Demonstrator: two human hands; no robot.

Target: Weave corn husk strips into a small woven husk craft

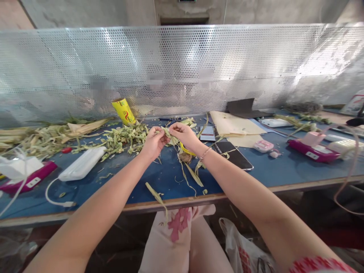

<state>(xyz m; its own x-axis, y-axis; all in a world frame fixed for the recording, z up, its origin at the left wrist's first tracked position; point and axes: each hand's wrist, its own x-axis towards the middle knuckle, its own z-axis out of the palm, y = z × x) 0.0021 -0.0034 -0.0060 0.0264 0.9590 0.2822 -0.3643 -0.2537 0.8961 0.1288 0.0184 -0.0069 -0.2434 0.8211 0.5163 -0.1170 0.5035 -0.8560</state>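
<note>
My left hand [156, 142] and my right hand [184, 135] meet above the middle of the blue table [170, 185]. Both have their fingers pinched on a pale green leafy strip [165, 132] that looks like corn husk. Its lower end is partly hidden by the fingers. Just beneath my right hand lie a yellow ring-shaped item [186, 149] and a tan fibrous bundle [185, 156]. Loose strips [195, 175] trail from there toward the table edge. Left of my left hand spreads a heap of twisted green pieces [125, 136].
A yellow tube [124, 111] leans behind the heap. More dried husks [85, 129], a white power bank [82, 163] and a magenta power strip [36, 176] lie left. To the right are a dark tablet [234, 154], tan paper [236, 123] and another magenta strip [315, 151]. A perforated metal screen [176, 68] stands behind.
</note>
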